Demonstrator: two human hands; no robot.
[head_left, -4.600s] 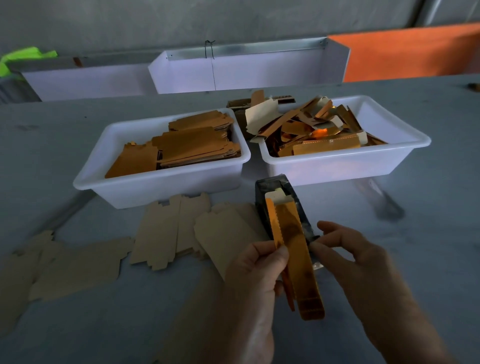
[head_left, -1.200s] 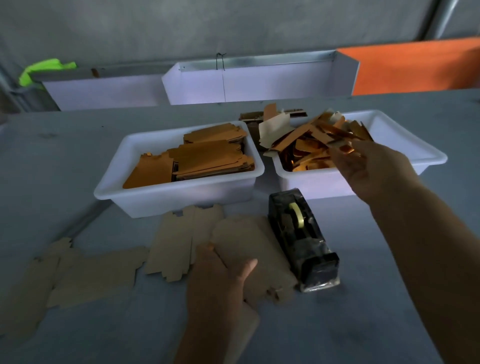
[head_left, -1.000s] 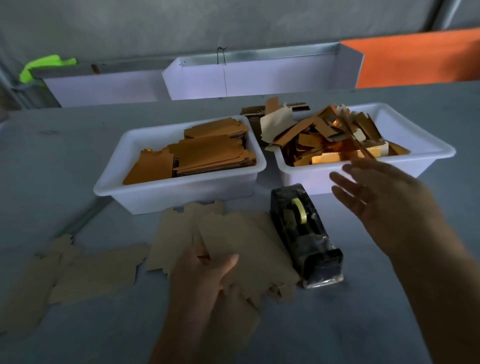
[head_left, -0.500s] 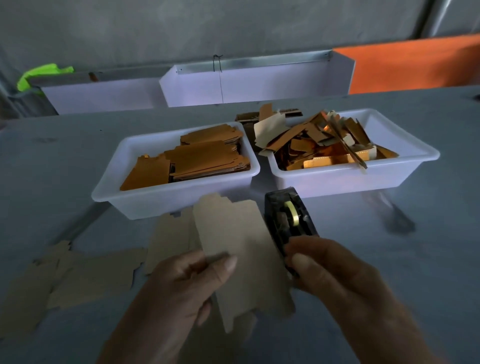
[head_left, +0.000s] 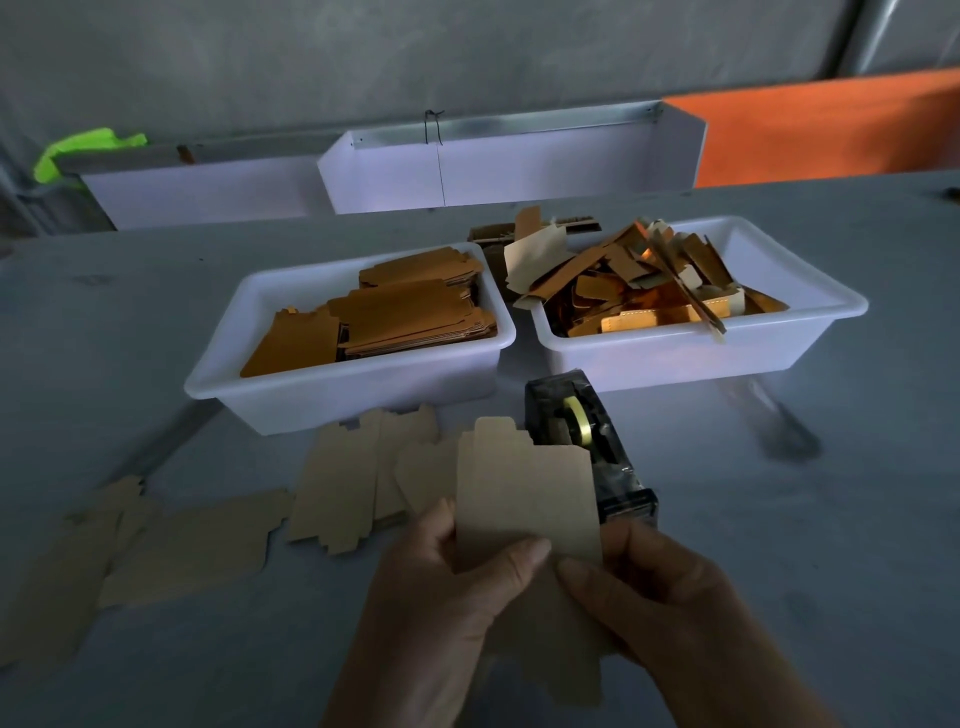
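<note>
A fresh flat cardboard blank (head_left: 524, 499) is now up off the table (head_left: 805, 561), held towards the near edge just in front of the tape dispenser (head_left: 589, 441). The left hand (head_left: 441, 597) pinches its lower left edge, thumb on the plain brown face. The right hand (head_left: 670, 603), which a second ago was at the right tub (head_left: 701, 358) of folded gold pieces, has come back and pinches the lower right corner. So the last piece looks delivered and a new round is starting: this blank is not yet folded, and folding then taping it seems next. More loose blanks (head_left: 337, 488) lie fanned to the left, in front of the left tub (head_left: 337, 400) of stacked gold-faced sheets.
</note>
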